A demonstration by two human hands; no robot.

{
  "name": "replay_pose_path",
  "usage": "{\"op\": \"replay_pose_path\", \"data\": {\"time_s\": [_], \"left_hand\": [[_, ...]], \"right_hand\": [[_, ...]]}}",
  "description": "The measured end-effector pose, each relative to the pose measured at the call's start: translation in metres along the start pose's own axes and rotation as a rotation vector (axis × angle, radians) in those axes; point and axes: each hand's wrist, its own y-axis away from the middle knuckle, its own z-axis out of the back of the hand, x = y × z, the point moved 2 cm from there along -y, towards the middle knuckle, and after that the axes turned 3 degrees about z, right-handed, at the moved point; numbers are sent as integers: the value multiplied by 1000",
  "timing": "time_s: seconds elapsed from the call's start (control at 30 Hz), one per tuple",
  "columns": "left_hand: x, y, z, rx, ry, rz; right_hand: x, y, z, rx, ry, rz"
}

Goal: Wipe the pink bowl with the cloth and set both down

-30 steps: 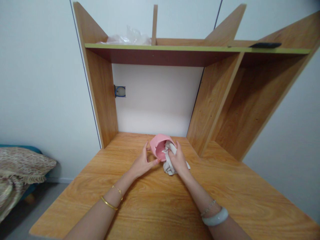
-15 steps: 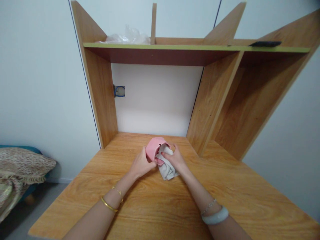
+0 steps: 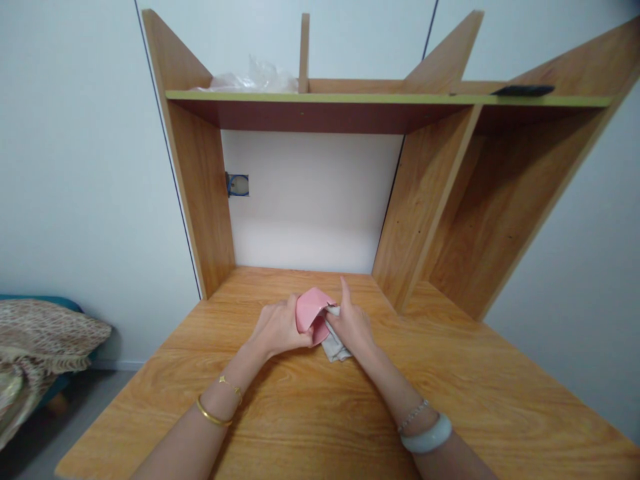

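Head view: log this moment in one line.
left hand: holds pink container; right hand: holds pale cloth at container's opening; beneath: wooden desk

Wooden desk (image 3: pixel 310 413), shelf (image 3: pixel 370 99) bearing clear plastic (image 3: pixel 257 78), apparently flat black item (image 3: pixel 525 90)

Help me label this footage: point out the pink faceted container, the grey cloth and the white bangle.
Pink faceted container (image 3: pixel 310 307): head view, outer wall.
Grey cloth (image 3: pixel 336 348): head view, lower part.
White bangle (image 3: pixel 428 437): head view, band's outer face.
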Motion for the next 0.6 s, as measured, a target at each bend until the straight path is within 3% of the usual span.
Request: {"op": "replay_pose_path", "data": {"time_s": [0.3,0.6], "left_hand": [[12,-4,-11,-180,219,-4],[23,-6,-21,-248,342,-31]], "right_hand": [[-1,-1,-1,2,-177,-6],[2,-1,0,65,-106,27]]}}
